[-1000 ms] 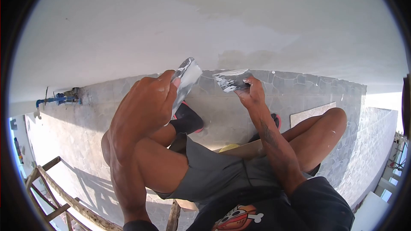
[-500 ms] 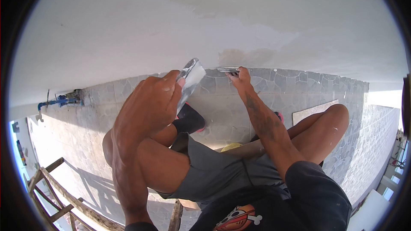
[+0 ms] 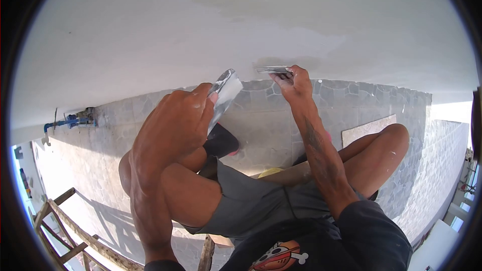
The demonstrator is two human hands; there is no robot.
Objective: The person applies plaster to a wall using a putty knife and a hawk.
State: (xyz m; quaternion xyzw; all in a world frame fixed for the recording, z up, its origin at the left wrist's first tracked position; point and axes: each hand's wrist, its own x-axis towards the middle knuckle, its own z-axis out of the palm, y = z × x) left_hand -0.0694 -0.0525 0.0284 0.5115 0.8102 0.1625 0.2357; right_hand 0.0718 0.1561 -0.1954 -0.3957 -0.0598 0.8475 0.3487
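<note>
wall (image 3: 125, 35) looks smooth, patchy grey. left hand (image 3: 175, 115) clenches a smeared metal scraper (image 3: 227, 93); right hand (image 3: 295, 81) grips a flat blade (image 3: 271, 69).

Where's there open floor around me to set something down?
Bare floor shows between your left sock and right forearm, beside the wall. Another stretch lies between the blue pipe and your left arm. It's crowded at the wooden frame and by your right knee, near the board.
</note>
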